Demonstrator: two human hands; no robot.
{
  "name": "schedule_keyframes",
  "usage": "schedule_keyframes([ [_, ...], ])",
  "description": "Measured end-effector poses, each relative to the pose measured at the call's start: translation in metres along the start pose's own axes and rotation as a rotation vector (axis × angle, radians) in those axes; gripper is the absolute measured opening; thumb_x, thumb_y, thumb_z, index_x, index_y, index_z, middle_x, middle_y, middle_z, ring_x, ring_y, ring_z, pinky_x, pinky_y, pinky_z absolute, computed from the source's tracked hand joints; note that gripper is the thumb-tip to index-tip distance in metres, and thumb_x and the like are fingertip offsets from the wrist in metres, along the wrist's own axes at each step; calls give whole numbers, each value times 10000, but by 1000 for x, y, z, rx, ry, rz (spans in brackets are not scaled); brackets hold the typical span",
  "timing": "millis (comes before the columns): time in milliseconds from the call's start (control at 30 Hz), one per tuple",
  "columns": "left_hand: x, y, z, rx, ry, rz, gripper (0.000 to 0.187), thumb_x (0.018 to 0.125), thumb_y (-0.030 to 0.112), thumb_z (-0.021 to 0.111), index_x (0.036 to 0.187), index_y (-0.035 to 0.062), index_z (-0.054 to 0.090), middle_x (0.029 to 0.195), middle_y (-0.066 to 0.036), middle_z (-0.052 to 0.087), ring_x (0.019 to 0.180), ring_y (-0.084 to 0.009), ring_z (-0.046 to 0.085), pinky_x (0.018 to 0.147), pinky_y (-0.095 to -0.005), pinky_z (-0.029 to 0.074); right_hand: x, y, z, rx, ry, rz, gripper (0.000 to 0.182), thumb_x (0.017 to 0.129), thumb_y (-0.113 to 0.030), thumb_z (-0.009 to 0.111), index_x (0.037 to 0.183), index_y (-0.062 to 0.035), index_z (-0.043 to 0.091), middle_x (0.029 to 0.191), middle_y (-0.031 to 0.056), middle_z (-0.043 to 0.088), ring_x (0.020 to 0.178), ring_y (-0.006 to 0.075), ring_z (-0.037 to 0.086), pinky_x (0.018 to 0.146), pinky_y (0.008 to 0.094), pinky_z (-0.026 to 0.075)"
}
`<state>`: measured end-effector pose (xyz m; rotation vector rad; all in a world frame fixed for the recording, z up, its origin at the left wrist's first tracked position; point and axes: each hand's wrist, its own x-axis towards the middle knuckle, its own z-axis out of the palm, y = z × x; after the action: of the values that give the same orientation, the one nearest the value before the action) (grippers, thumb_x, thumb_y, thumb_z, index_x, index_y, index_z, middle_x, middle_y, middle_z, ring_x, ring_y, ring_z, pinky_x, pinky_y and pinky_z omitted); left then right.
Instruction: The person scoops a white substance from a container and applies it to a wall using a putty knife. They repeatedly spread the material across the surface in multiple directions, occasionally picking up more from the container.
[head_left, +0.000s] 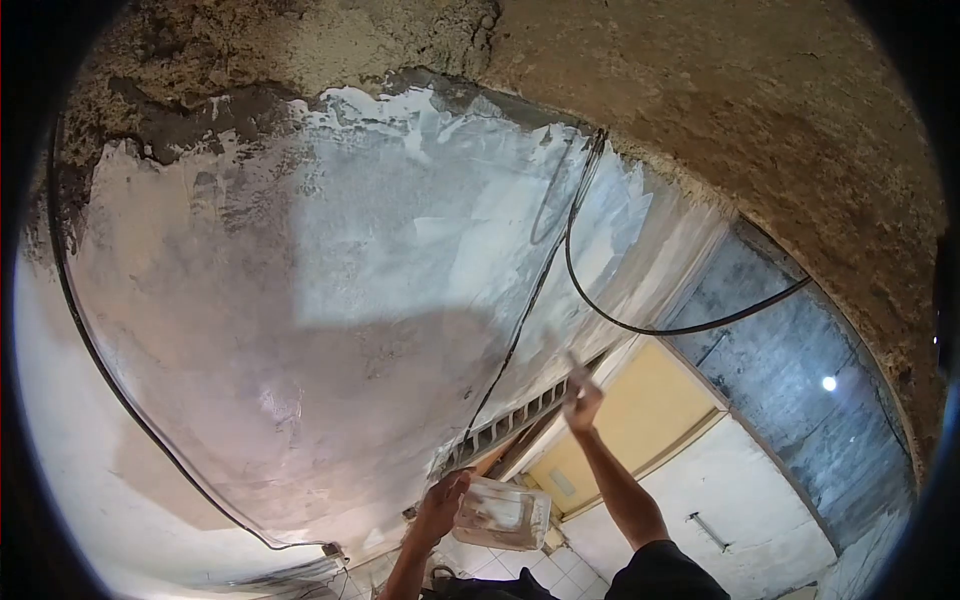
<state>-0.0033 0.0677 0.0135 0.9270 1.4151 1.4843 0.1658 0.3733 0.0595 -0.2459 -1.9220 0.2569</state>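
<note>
My left hand (440,505) grips the side of a see-through plastic tub (515,548) smeared with white and brownish paste. Raised further right, my right hand (583,402) is closed around a thin handled tool (572,358), smeared by motion, that looks like a putty knife. Its blade end points up toward the wall (400,250), which is partly coated in fresh white plaster with ragged upper edges. Both arms reach in from the bottom of the view.
Black cables (690,328) loop down the wall, and another cable (110,380) runs along the left. Rough bare ceiling (720,90) curves overhead. A cream and white door (690,490) with a handle stands at lower right, beside a slatted strip (505,428). Floor tiles (545,572) show below.
</note>
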Motion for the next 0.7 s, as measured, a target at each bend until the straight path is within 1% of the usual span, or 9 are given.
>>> schedule_keyframes([
  [133, 4, -18, 1, -29, -54, -85, 541, 975, 489, 442, 1255, 44, 571, 1162, -133, 602, 1112, -213, 513, 982, -342, 379, 73, 18, 1, -45, 406, 119, 329, 889, 61, 430, 1192, 106, 554, 1196, 246, 606, 1023, 235, 618, 919, 305, 463],
  [200, 5, -26, 6, -36, 18, 68, 484, 983, 449, 460, 1209, 38, 580, 766, -20, 567, 709, -106, 479, 655, -273, 416, 69, 52, 9, -50, 395, 156, 341, 926, 38, 443, 1254, 87, 528, 1202, 208, 615, 1047, 162, 584, 898, 271, 464],
  [333, -3, -14, 5, -62, 0, 39, 468, 981, 433, 475, 1202, 36, 588, 772, -31, 581, 699, -102, 484, 642, -264, 413, 58, -41, 64, -115, 274, 354, 402, 940, -21, 516, 1342, -15, 491, 1131, 191, 660, 931, 71, 564, 752, 242, 480],
  [400, -3, -7, 3, -46, -42, -70, 495, 984, 464, 432, 1230, 65, 591, 1125, -114, 614, 1041, -197, 528, 947, -333, 400, 31, -39, 69, -161, 193, 306, 437, 932, -43, 555, 1362, -62, 479, 1051, 113, 700, 849, 15, 544, 702, 213, 461],
  [500, 2, -10, 5, 40, -44, -87, 501, 985, 469, 421, 1233, 67, 590, 1105, -115, 623, 1031, -189, 532, 934, -331, 407, 10, -38, 43, -168, 93, 402, 418, 927, 2, 529, 1343, -13, 493, 1118, 115, 675, 921, 57, 588, 747, 211, 459],
  [567, 0, 6, 5, 24, -47, -76, 506, 985, 467, 422, 1233, 59, 588, 1104, -119, 624, 1038, -186, 534, 930, -331, 409, 20, -26, 12, 102, 205, 239, 313, 940, 21, 468, 1239, 76, 546, 1243, 184, 590, 1104, 205, 584, 897, 279, 448],
  [600, -3, 10, 5, 9, -50, -71, 511, 985, 466, 422, 1233, 50, 586, 1103, -122, 625, 1044, -184, 535, 927, -330, 411, 32, -7, 7, -22, 314, 164, 297, 971, -5, 419, 1222, 78, 554, 1218, 171, 608, 1086, 196, 588, 909, 290, 441],
  [667, 0, -4, 6, 4, -54, -54, 514, 986, 463, 421, 1234, 43, 583, 1095, -121, 629, 1039, -185, 544, 922, -328, 414, 57, 9, -12, -93, 341, 531, 310, 983, -23, 402, 1233, 95, 540, 1194, 146, 618, 1068, 185, 586, 955, 287, 434],
  [700, 1, -9, 7, 2, -56, -32, 517, 987, 461, 421, 1234, 36, 581, 1086, -120, 632, 1035, -187, 553, 917, -325, 418, 59, 42, -6, -11, 376, 395, 313, 976, -8, 400, 1239, 102, 533, 1201, 146, 614, 1078, 180, 579, 971, 284, 425],
])
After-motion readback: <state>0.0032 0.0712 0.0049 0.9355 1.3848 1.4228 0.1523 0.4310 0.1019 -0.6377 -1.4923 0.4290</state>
